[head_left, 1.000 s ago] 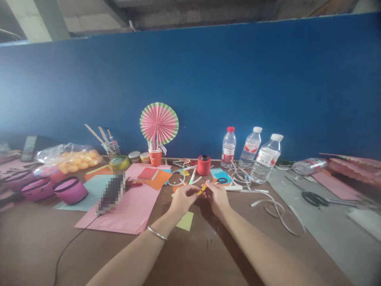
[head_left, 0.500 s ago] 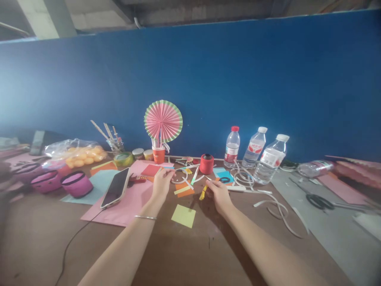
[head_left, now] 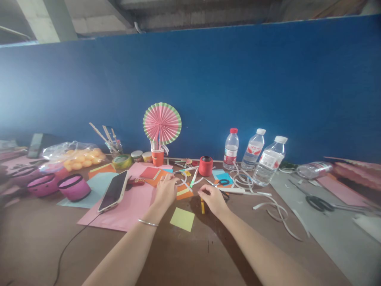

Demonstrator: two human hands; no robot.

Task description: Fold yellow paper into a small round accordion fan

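Note:
My right hand [head_left: 212, 198] is pinched shut on a small folded yellow and orange paper strip [head_left: 203, 206] that hangs down to the brown table [head_left: 190, 258]. My left hand [head_left: 166, 190] reaches forward with its fingers spread over an orange paper piece [head_left: 183, 193] and white paper strips [head_left: 183, 179], holding nothing. A yellow paper square [head_left: 182, 219] lies on the table between my forearms. A red thread spool [head_left: 205, 165] stands just beyond both hands.
A phone [head_left: 114, 190] lies on pink paper [head_left: 127, 208] at left, with pink bowls [head_left: 74, 187] further left. A cup holding a pink paper fan [head_left: 162, 123], three water bottles [head_left: 231, 148] and curled white strips [head_left: 276, 208] sit behind. Scissors [head_left: 318, 203] lie on grey card at right.
My hands have parted: the left let go of the strip and reached out to the papers ahead, then settled on the orange piece. My right hand kept the strip and lowered it.

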